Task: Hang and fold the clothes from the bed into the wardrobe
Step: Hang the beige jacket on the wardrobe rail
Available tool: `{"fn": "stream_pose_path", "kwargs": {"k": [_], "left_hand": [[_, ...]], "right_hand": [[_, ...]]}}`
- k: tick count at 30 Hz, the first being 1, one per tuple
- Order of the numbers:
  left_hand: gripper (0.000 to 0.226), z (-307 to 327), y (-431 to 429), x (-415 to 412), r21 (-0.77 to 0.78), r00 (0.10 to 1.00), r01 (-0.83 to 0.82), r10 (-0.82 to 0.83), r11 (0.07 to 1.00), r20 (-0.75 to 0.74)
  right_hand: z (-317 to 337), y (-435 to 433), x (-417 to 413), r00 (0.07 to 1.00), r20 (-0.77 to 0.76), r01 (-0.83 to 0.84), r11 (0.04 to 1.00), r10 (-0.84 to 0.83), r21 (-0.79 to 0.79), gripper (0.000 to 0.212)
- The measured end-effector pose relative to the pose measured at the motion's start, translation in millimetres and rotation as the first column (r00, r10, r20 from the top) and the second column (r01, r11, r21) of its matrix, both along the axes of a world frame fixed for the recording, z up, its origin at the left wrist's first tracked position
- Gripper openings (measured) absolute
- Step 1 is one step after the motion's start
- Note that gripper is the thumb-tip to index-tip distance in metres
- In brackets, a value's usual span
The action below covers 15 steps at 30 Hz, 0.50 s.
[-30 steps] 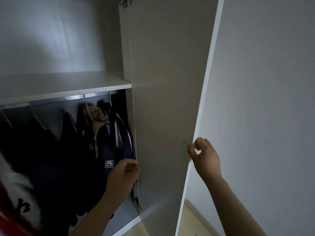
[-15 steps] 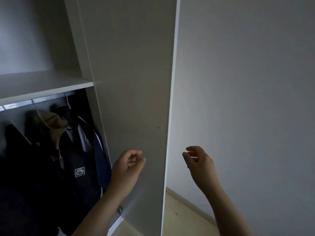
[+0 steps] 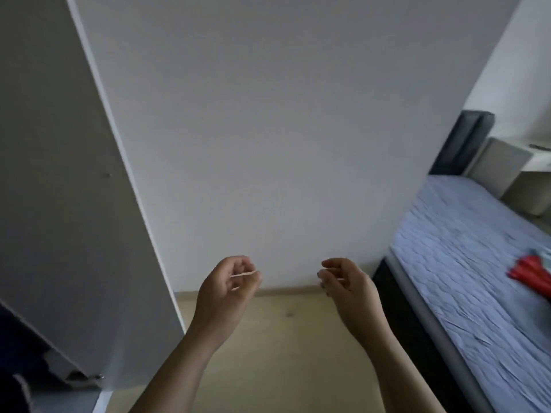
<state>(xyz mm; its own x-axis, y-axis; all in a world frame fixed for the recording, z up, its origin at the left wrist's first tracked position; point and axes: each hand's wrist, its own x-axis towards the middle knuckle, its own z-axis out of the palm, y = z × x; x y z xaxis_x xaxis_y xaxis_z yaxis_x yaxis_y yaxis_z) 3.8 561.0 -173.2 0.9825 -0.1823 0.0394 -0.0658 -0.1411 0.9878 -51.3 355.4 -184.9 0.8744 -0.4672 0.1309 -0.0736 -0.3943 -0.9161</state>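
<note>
Both hands are seen raised in front of a bare white wall [image 3: 268, 114], a little below the middle of the view. The left hand [image 3: 228, 289] is held at about 7 o'clock and the right hand [image 3: 347, 286] at about 5 o'clock, well apart from each other. The fingers [image 3: 235, 263] of each hand are loosely curled and nothing is gripped by either; no surface is touched.

The open wardrobe door [image 3: 68, 204] is seen tilted across the frame from 11 o'clock down to 7 o'clock, and dark clothes [image 3: 18, 338] are glimpsed behind its lower edge at 8 o'clock. A pale wooden floor [image 3: 283, 353] is shown at 6 o'clock.

The bed [image 3: 465, 263], covered in a creased bluish sheet, is placed from 2 to 4 o'clock, with a dark headboard [image 3: 465, 141] at 2 o'clock. A red item [image 3: 530, 272], possibly a folded garment, since it is blurred and cut by the frame, is laid on the bed at 3 o'clock, well apart from both hands.
</note>
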Motion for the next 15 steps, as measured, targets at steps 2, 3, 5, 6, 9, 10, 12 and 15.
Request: {"fn": "stream_pose_path", "kwargs": {"k": [2,3,5,6,9,10,12,15], "left_hand": [[0.025,1.1,-37.4,-14.7,-0.014,0.992,0.128,-0.128,0.992,-0.005],[0.028,2.2,-55.2,-22.5,-0.017,0.984,0.180,-0.180,0.984,-0.004],[0.032,3.1,-91.2,-40.2,-0.003,0.961,0.275,-0.275,0.961,-0.006],[0.034,3.6,-109.1,-49.5,0.006,0.948,0.318,-0.318,0.948,-0.004],[0.028,4.1,-178.0,-88.4,0.029,0.897,0.441,-0.442,0.897,0.006],[0.025,3.1,-194.5,-98.5,0.026,0.886,0.464,-0.464,0.885,0.003],[0.024,0.1,-232.7,-125.2,0.012,0.853,0.521,-0.521,0.853,0.011],[0.023,-5.9,-296.9,-177.3,0.006,0.793,0.610,-0.610,0.793,0.009]], "right_hand": [[-0.3,-30.8,-37.7,0.992,0.005,0.125,0.992,-0.125,0.007,0.010],[-0.6,-44.6,-56.0,0.984,0.008,0.176,0.984,-0.176,0.008,0.011],[0.2,-70.6,-93.2,0.964,0.011,0.267,0.964,-0.267,0.004,0.011],[0.2,-84.2,-111.2,0.952,0.009,0.307,0.952,-0.307,0.002,0.012],[-2.0,-134.8,-177.8,0.906,0.016,0.424,0.906,-0.424,-0.008,0.010],[-3.0,-146.8,-193.7,0.897,0.015,0.442,0.897,-0.441,-0.022,0.010],[-3.6,-173.8,-231.5,0.869,0.018,0.494,0.868,-0.494,-0.045,0.010],[-4.3,-218.5,-296.7,0.824,0.020,0.566,0.822,-0.566,-0.061,0.008]]}}
